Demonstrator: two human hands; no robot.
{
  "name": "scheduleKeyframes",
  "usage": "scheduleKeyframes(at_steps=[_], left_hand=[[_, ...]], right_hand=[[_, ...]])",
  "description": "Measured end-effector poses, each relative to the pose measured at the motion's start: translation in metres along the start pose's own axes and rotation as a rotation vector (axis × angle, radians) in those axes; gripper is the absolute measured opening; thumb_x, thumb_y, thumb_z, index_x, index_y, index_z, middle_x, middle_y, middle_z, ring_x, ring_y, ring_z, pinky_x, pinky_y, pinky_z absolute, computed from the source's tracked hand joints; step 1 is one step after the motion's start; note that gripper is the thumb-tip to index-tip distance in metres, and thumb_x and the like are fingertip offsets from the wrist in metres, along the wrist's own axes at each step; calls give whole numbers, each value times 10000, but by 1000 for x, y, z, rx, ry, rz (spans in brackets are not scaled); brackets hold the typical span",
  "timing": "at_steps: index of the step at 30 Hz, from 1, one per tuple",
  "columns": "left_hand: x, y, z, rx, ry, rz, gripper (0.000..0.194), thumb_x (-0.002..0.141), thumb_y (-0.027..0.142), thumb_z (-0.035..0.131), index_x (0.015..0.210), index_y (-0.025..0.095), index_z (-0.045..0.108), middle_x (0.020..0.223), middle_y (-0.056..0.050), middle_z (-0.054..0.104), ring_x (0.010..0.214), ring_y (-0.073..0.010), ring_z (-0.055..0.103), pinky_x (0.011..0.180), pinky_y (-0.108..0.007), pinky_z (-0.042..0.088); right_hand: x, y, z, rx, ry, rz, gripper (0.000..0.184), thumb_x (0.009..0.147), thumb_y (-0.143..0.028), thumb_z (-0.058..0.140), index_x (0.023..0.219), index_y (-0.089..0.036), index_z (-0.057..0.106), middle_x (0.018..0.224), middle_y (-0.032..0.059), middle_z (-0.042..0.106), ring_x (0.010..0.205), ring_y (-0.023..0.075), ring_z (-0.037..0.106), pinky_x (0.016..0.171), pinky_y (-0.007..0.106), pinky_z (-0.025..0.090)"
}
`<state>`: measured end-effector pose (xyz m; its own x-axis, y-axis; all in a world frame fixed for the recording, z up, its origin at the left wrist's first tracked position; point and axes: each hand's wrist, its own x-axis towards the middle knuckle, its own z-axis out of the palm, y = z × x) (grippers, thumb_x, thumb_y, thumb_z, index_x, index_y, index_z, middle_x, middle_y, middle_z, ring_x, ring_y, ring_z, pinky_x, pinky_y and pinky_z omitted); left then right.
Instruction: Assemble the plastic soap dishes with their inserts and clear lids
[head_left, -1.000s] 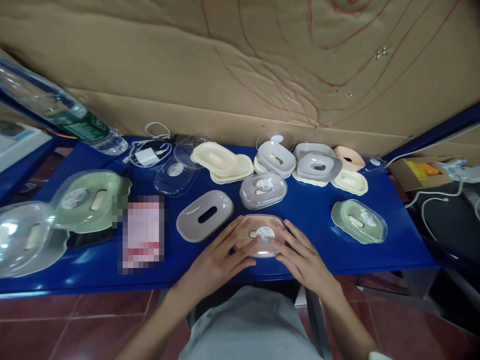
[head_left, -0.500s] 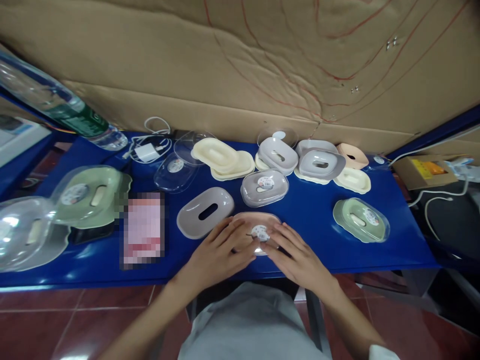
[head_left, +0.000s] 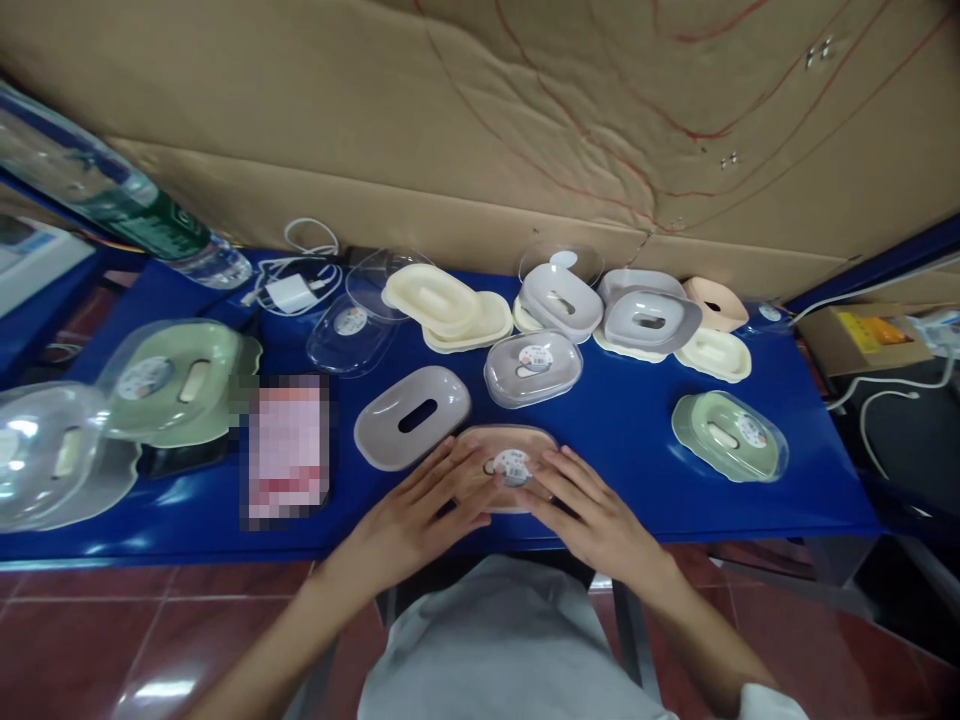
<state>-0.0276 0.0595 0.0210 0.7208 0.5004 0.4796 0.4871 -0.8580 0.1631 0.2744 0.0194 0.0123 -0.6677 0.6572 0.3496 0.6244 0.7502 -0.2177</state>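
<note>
A pink soap dish with a clear lid [head_left: 517, 445] lies at the near edge of the blue table [head_left: 622, 420]. My left hand [head_left: 420, 505] rests flat on its left side, fingers stretched out. On the dish's right side my right hand [head_left: 592, 510] lies flat the same way, fingers spread. Both sets of fingertips meet near the round sticker on the lid. A grey dish with a slot [head_left: 411, 416] sits just left of the pink one. Behind it stands a grey lidded dish [head_left: 532, 368].
Several cream, grey and pink dishes cluster at the back [head_left: 637, 320]. A green lidded dish [head_left: 729, 435] lies right; green [head_left: 176, 385] and clear ones [head_left: 45, 465] lie left. Also here: a blurred pink card [head_left: 287, 450], a charger with cable [head_left: 289, 290], a water bottle [head_left: 127, 210], a cardboard wall.
Both hands have slid slightly inward and toward me over the pink dish's lid. The view has shifted a little; the dish stays in place.
</note>
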Motion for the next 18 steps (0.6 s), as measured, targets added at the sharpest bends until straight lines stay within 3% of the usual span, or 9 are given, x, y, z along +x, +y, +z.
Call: scheduleKeyframes(at_steps=[7, 11, 15, 18], left_hand=[[-12, 0, 2, 30, 41, -4, 362, 1021, 240, 744, 1373, 266, 663, 1431, -98, 717, 1483, -300, 601, 1169, -485, 590], [-7, 3, 9, 45, 46, -54, 395, 1009, 287, 762, 1393, 293, 672, 1407, -88, 731, 1445, -296, 634, 1177, -471, 577], [2, 10, 9, 80, 35, -54, 444, 982, 246, 788, 1408, 271, 669, 1417, -106, 729, 1431, -285, 646, 1220, -456, 535], [5, 13, 0, 162, 38, -121, 498, 984, 271, 789, 1459, 293, 641, 1519, -128, 668, 1459, -301, 620, 1305, -537, 416]], right_hand=[[-3, -5, 5, 19, 14, 5, 551, 1045, -56, 576, 1547, -281, 613, 1628, 55, 599, 1650, 274, 367, 1338, 582, 392], [2, -1, -1, 64, -3, 55, 545, 1039, -45, 568, 1527, -281, 630, 1562, 69, 653, 1595, 257, 466, 1322, 553, 433], [11, 14, -21, 136, -44, 49, 420, 1081, -225, 634, 1496, -280, 646, 1544, 73, 662, 1520, 263, 559, 1293, 539, 486], [10, 25, -34, 141, -19, 110, 373, 1067, -345, 692, 1433, -279, 678, 1494, 80, 687, 1455, 278, 613, 1248, 546, 529]])
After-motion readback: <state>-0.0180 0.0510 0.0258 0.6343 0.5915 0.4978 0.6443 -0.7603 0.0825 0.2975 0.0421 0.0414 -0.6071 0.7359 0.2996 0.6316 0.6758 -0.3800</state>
